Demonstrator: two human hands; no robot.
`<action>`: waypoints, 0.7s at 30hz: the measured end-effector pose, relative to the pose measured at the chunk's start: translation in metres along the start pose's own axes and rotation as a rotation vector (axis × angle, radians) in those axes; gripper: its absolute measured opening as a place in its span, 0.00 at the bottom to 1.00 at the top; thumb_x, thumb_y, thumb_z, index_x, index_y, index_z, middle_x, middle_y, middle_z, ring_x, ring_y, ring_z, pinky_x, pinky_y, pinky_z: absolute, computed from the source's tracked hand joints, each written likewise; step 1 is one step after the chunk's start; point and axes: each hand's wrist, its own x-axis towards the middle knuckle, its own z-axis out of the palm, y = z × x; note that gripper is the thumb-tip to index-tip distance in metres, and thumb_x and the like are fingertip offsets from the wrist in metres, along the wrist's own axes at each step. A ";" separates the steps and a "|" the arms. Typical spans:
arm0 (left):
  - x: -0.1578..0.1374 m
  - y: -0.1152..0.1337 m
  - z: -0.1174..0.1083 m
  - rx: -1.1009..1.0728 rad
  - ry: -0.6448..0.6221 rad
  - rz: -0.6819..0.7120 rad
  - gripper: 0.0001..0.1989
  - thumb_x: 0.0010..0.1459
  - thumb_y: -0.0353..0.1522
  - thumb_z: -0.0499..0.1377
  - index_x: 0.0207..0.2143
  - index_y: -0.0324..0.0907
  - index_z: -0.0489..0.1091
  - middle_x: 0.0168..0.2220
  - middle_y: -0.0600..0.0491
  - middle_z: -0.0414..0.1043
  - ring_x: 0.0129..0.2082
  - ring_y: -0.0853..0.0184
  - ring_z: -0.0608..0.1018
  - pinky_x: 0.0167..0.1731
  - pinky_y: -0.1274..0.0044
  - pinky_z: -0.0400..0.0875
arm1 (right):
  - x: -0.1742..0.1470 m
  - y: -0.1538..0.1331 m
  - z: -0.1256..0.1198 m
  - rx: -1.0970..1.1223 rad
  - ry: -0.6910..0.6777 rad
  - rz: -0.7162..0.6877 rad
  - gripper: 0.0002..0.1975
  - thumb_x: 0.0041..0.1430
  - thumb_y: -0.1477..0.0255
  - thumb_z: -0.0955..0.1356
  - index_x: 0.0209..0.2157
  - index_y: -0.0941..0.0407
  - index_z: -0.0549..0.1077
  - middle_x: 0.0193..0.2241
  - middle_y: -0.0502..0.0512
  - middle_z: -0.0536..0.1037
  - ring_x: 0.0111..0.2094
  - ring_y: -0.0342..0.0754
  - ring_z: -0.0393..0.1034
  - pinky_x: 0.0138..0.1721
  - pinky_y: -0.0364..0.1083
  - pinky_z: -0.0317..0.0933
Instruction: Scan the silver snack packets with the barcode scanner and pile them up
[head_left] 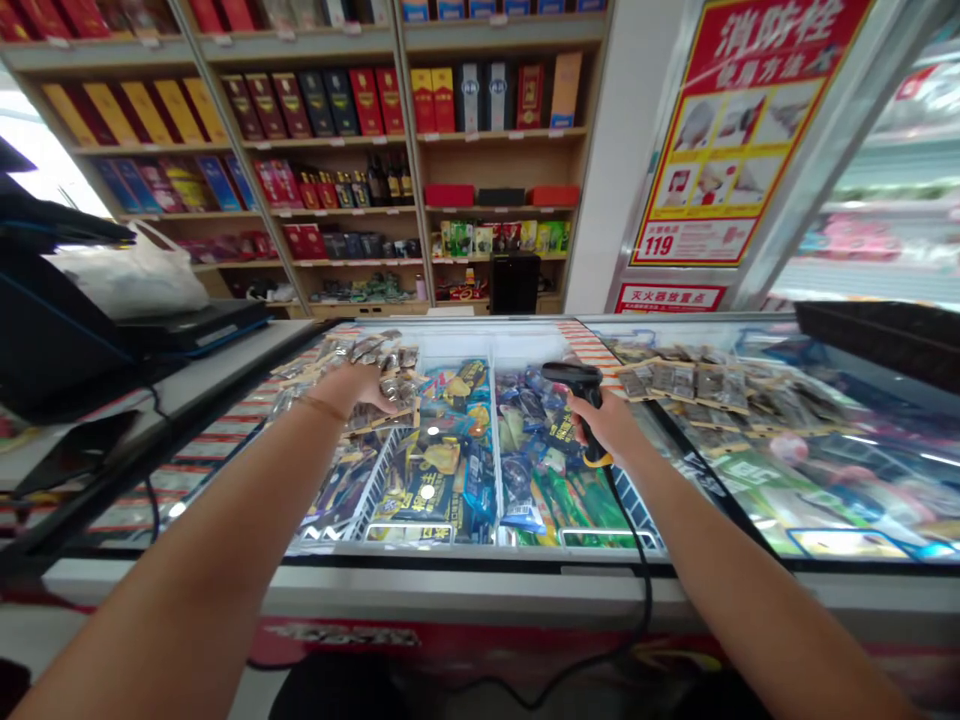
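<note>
A black, smooth-bodied barcode scanner [581, 378] is held by its handle above the glass-topped freezer [525, 590], the fingers of the right hand [609, 422] wrapped around it in a closed grip. Among crinkled, shiny small packets [401, 395], heaped on the glass, the left hand [364, 388] is placed palm down with the thumb apart; whether anything is pinched in its grip cannot be told, as the fingertips are partly hidden. Under the glass, glossy plastic food bags [442, 455] are held in white wire baskets [373, 485]. Part of them is blocked from view by the scanner, and the freezer's front rim is crossed by its thin black cable [643, 560]. A white carrier bag [135, 270] is set above the worktop [217, 365] at the left; boxed goods are lined up on wooden shelves [499, 155] behind. One scanner, one carrier bag and two packet heaps are seen, the second heap [705, 385] lying to the right; overlapping packets cannot be counted.
</note>
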 end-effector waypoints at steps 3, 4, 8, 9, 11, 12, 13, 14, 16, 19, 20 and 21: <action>-0.013 0.016 0.001 0.055 0.043 -0.116 0.53 0.19 0.49 0.80 0.53 0.40 0.76 0.60 0.27 0.71 0.64 0.24 0.64 0.61 0.41 0.56 | 0.000 0.004 0.000 -0.043 -0.006 -0.010 0.12 0.55 0.65 0.73 0.32 0.53 0.66 0.18 0.43 0.70 0.13 0.42 0.65 0.15 0.42 0.58; -0.017 0.021 0.001 0.062 0.091 -0.111 0.55 0.18 0.47 0.81 0.54 0.40 0.74 0.61 0.26 0.69 0.65 0.24 0.64 0.61 0.41 0.56 | 0.000 0.005 0.000 -0.054 -0.008 -0.012 0.12 0.56 0.65 0.72 0.32 0.52 0.66 0.18 0.43 0.70 0.14 0.42 0.65 0.15 0.42 0.58; -0.025 0.043 0.001 -0.098 0.203 0.007 0.57 0.20 0.32 0.80 0.59 0.42 0.66 0.60 0.31 0.70 0.58 0.34 0.74 0.57 0.52 0.67 | -0.001 0.008 0.003 -0.078 -0.012 -0.015 0.10 0.56 0.66 0.71 0.33 0.52 0.67 0.18 0.43 0.69 0.14 0.43 0.65 0.15 0.42 0.57; -0.025 0.050 0.002 -0.188 0.200 0.060 0.55 0.23 0.29 0.79 0.59 0.43 0.65 0.56 0.35 0.73 0.54 0.39 0.78 0.55 0.57 0.70 | -0.002 0.007 0.004 -0.079 -0.015 -0.018 0.09 0.56 0.66 0.71 0.33 0.52 0.66 0.18 0.43 0.69 0.13 0.43 0.65 0.15 0.42 0.57; -0.023 0.066 0.006 -0.393 0.200 0.168 0.49 0.29 0.26 0.76 0.57 0.44 0.64 0.43 0.46 0.77 0.44 0.50 0.82 0.50 0.65 0.73 | -0.003 0.005 0.004 -0.084 -0.022 -0.022 0.09 0.57 0.67 0.71 0.33 0.52 0.66 0.17 0.42 0.69 0.13 0.43 0.64 0.14 0.42 0.57; -0.021 0.076 0.009 -0.497 0.218 0.205 0.46 0.32 0.25 0.75 0.56 0.45 0.64 0.37 0.51 0.76 0.39 0.54 0.82 0.47 0.67 0.74 | -0.004 0.004 0.004 -0.088 -0.026 -0.019 0.10 0.57 0.67 0.71 0.33 0.52 0.65 0.17 0.42 0.69 0.13 0.43 0.64 0.14 0.42 0.57; -0.019 0.086 0.012 -0.598 0.244 0.221 0.44 0.34 0.25 0.74 0.55 0.46 0.63 0.32 0.56 0.74 0.35 0.57 0.81 0.45 0.68 0.74 | -0.005 0.002 0.004 -0.092 -0.029 -0.014 0.10 0.57 0.67 0.71 0.32 0.52 0.65 0.18 0.43 0.69 0.13 0.43 0.64 0.14 0.42 0.57; -0.017 0.098 0.016 -0.698 0.278 0.213 0.44 0.36 0.25 0.74 0.56 0.47 0.62 0.28 0.59 0.71 0.32 0.60 0.80 0.43 0.68 0.74 | -0.006 0.001 0.004 -0.096 -0.029 -0.010 0.11 0.57 0.67 0.71 0.32 0.52 0.64 0.18 0.43 0.70 0.13 0.43 0.64 0.15 0.42 0.58; -0.012 0.125 0.026 -0.886 0.343 0.163 0.45 0.39 0.26 0.73 0.58 0.48 0.58 0.26 0.62 0.68 0.29 0.63 0.78 0.39 0.69 0.74 | -0.007 -0.001 0.003 -0.093 -0.029 -0.010 0.11 0.57 0.67 0.71 0.32 0.52 0.64 0.18 0.43 0.70 0.13 0.43 0.64 0.15 0.42 0.58; -0.005 0.165 0.042 -1.111 0.389 0.097 0.43 0.43 0.26 0.72 0.60 0.46 0.55 0.28 0.61 0.68 0.30 0.63 0.77 0.37 0.71 0.73 | -0.008 0.000 0.001 -0.092 -0.019 -0.032 0.11 0.57 0.66 0.71 0.32 0.52 0.65 0.18 0.43 0.70 0.13 0.43 0.65 0.15 0.42 0.58; -0.002 0.177 0.048 -1.170 0.382 0.086 0.42 0.44 0.25 0.70 0.59 0.45 0.56 0.28 0.60 0.69 0.31 0.62 0.78 0.37 0.71 0.73 | -0.008 0.002 0.000 -0.101 -0.018 -0.036 0.11 0.57 0.65 0.72 0.33 0.52 0.65 0.18 0.43 0.70 0.14 0.43 0.66 0.15 0.42 0.58; 0.001 0.188 0.053 -1.224 0.365 0.080 0.40 0.45 0.23 0.69 0.59 0.45 0.56 0.29 0.60 0.69 0.32 0.62 0.78 0.37 0.71 0.73 | -0.008 0.003 0.000 -0.115 -0.018 -0.038 0.11 0.56 0.65 0.72 0.33 0.53 0.65 0.18 0.43 0.71 0.14 0.43 0.66 0.15 0.41 0.58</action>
